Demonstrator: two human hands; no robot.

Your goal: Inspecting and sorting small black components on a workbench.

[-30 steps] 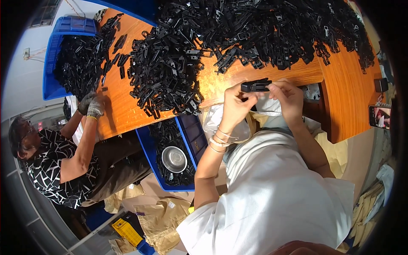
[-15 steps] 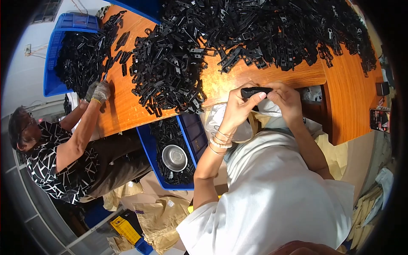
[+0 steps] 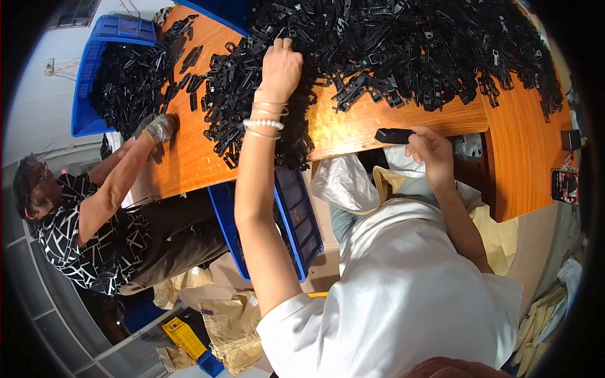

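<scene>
Black plastic part [image 3: 391, 135], pinched by the right hand [image 3: 433, 154] near the edge of the table [image 3: 340, 135]; the left hand [image 3: 282, 68] reaches over the black heap [image 3: 227, 113], its grip we cannot tell; masses lie loose, anything finished indistinguishable; leftward, a blue crate [image 3: 84, 94] holds black pieces.
</scene>
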